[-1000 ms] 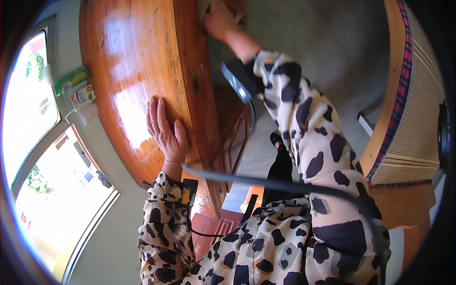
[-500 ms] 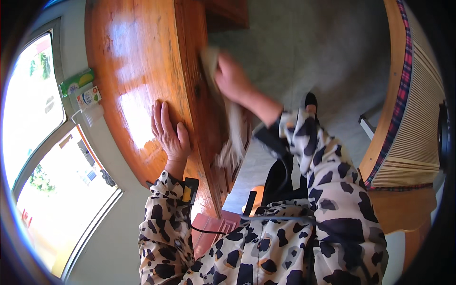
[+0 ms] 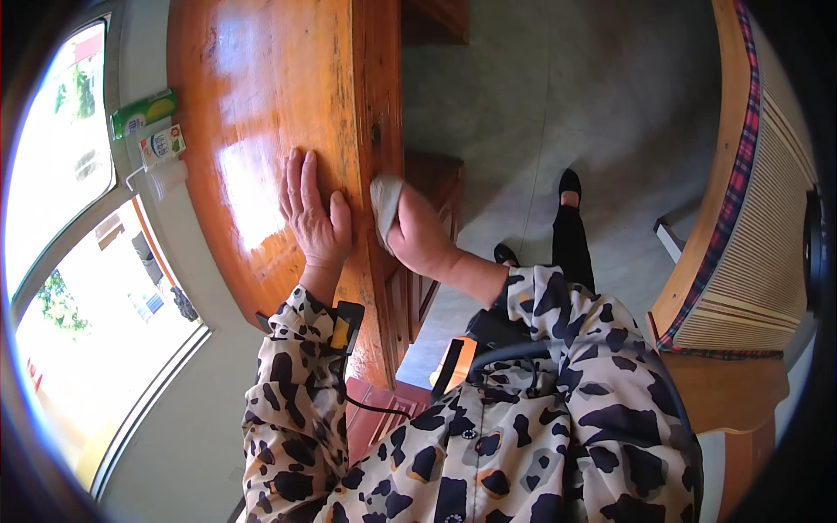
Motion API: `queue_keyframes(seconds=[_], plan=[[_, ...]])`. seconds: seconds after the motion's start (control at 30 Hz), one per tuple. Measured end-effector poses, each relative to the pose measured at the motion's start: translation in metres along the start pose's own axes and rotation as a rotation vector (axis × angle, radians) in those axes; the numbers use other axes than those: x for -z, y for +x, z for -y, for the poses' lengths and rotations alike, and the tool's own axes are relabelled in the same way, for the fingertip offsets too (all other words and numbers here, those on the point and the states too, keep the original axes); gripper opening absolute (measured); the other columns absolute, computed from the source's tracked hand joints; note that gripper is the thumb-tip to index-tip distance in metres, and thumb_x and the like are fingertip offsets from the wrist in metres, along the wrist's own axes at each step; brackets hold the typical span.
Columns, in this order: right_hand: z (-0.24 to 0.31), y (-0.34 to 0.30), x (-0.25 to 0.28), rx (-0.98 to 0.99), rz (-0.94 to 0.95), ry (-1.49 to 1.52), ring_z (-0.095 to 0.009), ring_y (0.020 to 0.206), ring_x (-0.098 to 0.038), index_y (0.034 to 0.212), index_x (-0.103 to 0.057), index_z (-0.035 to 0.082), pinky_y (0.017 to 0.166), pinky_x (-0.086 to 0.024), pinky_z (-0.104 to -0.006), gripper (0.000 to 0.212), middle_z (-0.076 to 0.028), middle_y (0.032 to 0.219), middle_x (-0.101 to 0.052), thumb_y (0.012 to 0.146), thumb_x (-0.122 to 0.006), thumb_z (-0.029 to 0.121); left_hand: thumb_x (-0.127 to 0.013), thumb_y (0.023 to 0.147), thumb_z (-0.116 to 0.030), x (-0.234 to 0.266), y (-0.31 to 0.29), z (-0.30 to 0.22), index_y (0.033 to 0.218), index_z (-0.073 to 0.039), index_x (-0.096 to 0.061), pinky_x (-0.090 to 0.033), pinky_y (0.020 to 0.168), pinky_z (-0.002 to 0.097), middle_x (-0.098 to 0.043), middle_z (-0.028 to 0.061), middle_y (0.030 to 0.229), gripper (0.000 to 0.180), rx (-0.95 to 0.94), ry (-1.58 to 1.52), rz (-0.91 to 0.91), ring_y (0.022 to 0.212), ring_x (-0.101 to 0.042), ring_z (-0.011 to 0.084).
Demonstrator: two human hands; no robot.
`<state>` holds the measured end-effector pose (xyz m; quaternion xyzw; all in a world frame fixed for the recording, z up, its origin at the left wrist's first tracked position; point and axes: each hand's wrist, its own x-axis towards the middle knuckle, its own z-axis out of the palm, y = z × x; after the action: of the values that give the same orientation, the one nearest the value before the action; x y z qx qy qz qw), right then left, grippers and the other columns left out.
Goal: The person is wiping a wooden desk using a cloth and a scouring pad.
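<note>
My left hand (image 3: 316,216) lies flat on the glossy orange-brown top of a wooden desk (image 3: 261,96), its fingers stretched toward the far end. Beside it, on the right, my right hand (image 3: 427,234) is closed on a greyish-beige cloth (image 3: 385,205). The cloth is pressed against the desk's front face, just below the top edge. Most of it is bunched in the hand, so its full shape is hidden. Dark worn marks run along the desk's edge.
A green packet (image 3: 144,113) and a small white box (image 3: 163,146) sit by the window beyond the desk. To the right stands a wooden bed (image 3: 731,131) with a striped mat (image 3: 741,270). Grey floor (image 3: 514,113) lies between, with my feet on it.
My right hand has drawn the cloth nearer along the desk's front face. The cloth's hanging tail no longer shows. My left hand stays flat on the desktop.
</note>
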<state>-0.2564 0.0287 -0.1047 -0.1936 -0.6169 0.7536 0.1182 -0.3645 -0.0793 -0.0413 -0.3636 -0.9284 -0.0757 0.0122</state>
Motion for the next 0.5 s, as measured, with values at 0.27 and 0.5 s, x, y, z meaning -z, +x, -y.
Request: queue_keyframes(seconds=[0.27, 0.5], plan=[[-0.012, 0.046, 0.011, 0.055, -0.201, 0.005, -0.048, 0.086, -0.055, 0.101, -0.051, -0.001, 0.075, -0.046, -0.0515, 0.023, -0.028, 0.093, -0.058, 0.078, -0.053, 0.004, -0.049, 0.086, -0.026, -0.005, 0.013, -0.005, 0.142, -0.006, -0.042, -0.021, 0.113, 0.0466, -0.037, 0.0179, 0.148, 0.059, -0.010, 0.017, -0.020, 0.135, -0.033, 0.0371], [-0.037, -0.061, -0.024, -0.011, 0.108, -0.055, -0.043, 0.101, -0.058, 0.114, -0.052, 0.003, 0.086, -0.047, -0.0480, 0.033, -0.024, 0.104, -0.060, 0.081, -0.055, 0.009, -0.051, 0.087, -0.026, -0.005, 0.004, 0.005, 0.141, -0.009, -0.044, -0.023, 0.112, 0.0460, -0.040, 0.0157, 0.147, 0.057, -0.021, 0.019, -0.066, 0.134, -0.036, 0.0368]])
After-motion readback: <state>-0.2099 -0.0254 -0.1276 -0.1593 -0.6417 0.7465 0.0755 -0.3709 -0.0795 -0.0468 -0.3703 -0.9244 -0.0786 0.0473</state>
